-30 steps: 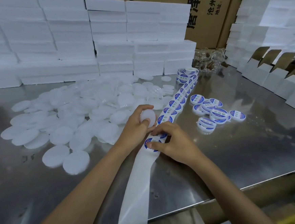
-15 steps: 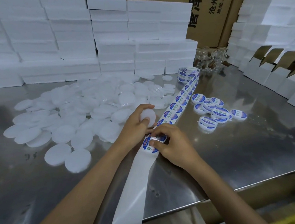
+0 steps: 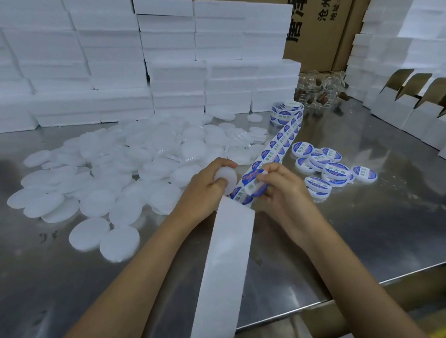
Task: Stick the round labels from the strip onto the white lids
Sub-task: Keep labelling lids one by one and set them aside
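Steel table (image 3: 371, 234) carries everything, and the label strip (image 3: 278, 144) serves as the landmark: it runs from a roll (image 3: 287, 111) at the far end toward the person, its near part bare white backing (image 3: 226, 262) that hangs past the table edge and is cut off by the bottom of the frame.

Just left of the strip, the left hand (image 3: 207, 186) grips one white lid (image 3: 226, 179), fingers curled over its top and thumb across its face; much of the lid is hidden. Just right of the strip, the right hand (image 3: 281, 192) pinches a round blue label (image 3: 254, 182), which curls up off the backing; whether it is fully free cannot be told, since fingers cover its far edge.

Left of the strip lies a wide heap of plain lids (image 3: 126, 166), overlapping so that a count is not possible. Right of it sits a small cluster of labelled lids (image 3: 328, 167). The print on the labels is too small to read.

Behind the strip stand stacks of white boxes (image 3: 172, 58), brown cartons (image 3: 315, 29) cut off at the top, and clear jars (image 3: 321, 88), blurred.
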The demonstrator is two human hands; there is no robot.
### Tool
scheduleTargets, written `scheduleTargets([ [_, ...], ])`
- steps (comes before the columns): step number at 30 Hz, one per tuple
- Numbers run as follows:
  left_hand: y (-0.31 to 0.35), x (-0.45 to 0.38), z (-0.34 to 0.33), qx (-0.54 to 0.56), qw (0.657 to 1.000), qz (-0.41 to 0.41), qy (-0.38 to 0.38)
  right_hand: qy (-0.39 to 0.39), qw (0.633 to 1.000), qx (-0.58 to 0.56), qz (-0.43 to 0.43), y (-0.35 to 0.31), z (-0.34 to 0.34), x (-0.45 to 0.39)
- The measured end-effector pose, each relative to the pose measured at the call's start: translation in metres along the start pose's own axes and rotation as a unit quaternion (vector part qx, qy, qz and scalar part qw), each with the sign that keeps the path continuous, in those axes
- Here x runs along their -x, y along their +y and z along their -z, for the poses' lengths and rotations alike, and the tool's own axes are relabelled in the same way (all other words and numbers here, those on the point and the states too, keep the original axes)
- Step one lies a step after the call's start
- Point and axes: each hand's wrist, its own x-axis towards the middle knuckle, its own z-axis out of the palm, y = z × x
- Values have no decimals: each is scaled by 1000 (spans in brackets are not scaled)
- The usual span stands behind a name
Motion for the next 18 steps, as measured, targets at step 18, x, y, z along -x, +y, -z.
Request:
scheduleTargets([
  [18,25,3,-1,449,869,207,-10,69,970,185,139,19,-28,-15],
])
